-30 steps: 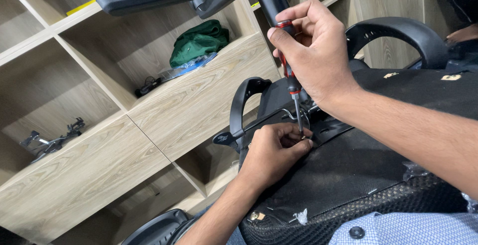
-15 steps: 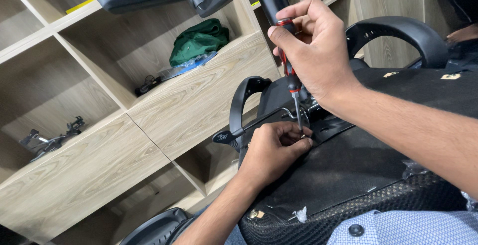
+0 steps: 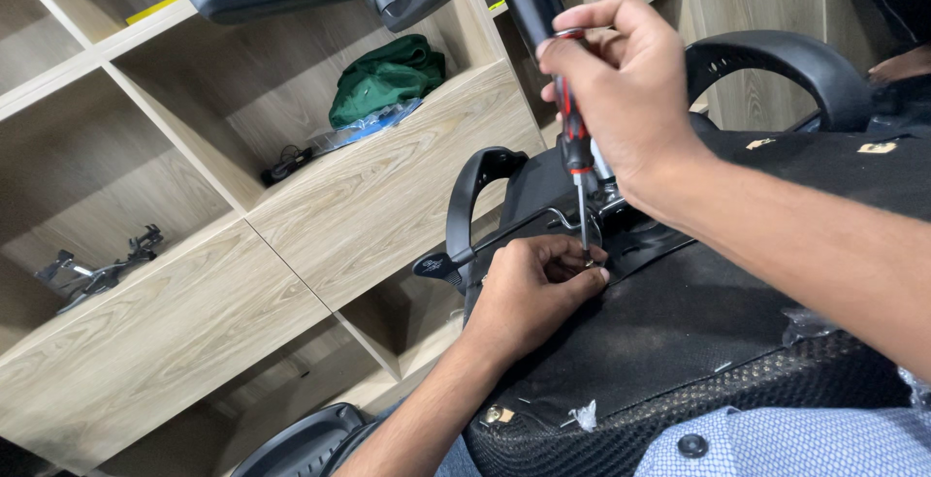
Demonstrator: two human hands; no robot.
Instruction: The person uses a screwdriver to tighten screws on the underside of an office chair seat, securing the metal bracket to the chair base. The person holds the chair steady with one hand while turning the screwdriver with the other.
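The right hand (image 3: 630,99) is gripping a red-and-black screwdriver (image 3: 574,138) upright, its tip pressing into the black chair underside (image 3: 698,312) at centre. The left hand (image 3: 533,288) is pinching closed around the tip, near wooden shelves (image 3: 369,206) on the left.

A wooden shelf unit (image 3: 388,196) carries a green cloth bundle (image 3: 386,77) and black clamps (image 3: 97,269).
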